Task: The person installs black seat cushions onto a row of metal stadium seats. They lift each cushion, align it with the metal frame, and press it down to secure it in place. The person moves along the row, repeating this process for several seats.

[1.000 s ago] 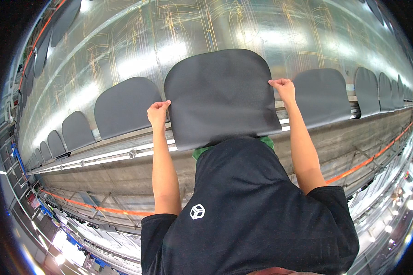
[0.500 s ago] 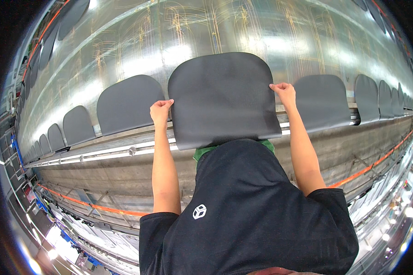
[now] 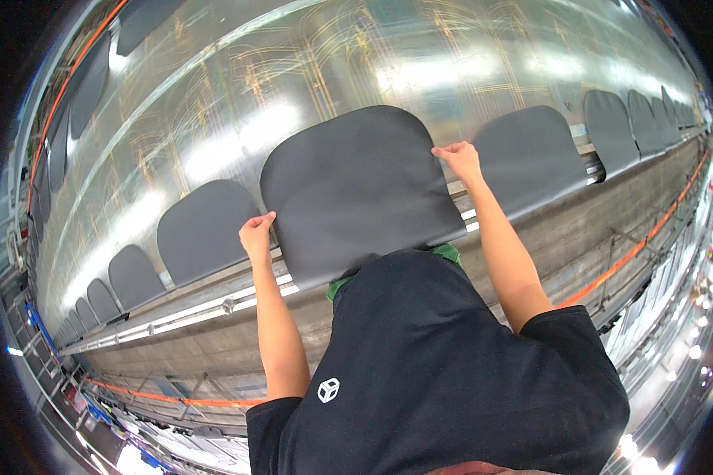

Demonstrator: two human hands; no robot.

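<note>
A dark grey rounded sheet [image 3: 356, 186], flexible and leather-like, lies in front of my body on the shiny metal table [image 3: 356, 75]. Its near edge overhangs the table and meets my shirt. My left hand [image 3: 257, 235] pinches the sheet's left edge between thumb and fingers. On the opposite side, my right hand [image 3: 459, 161] pinches the right edge somewhat higher up. Similar grey sheets flank it: one to the left [image 3: 207, 229], partly behind my left hand, and another to the right [image 3: 527, 158], just beyond my right hand.
More grey sheets [image 3: 135, 277] line the near table edge on both sides, and several lie along the far left edge. A metal rail [image 3: 186, 315] runs below the near edge. Orange bars [image 3: 634, 253] stretch behind me. The table surface bears yellowish scratch-like lines.
The view has turned, so the table edge now slopes up toward the right. The held sheet appears tilted and slightly lower left; both hands keep their pinch on its edges.
</note>
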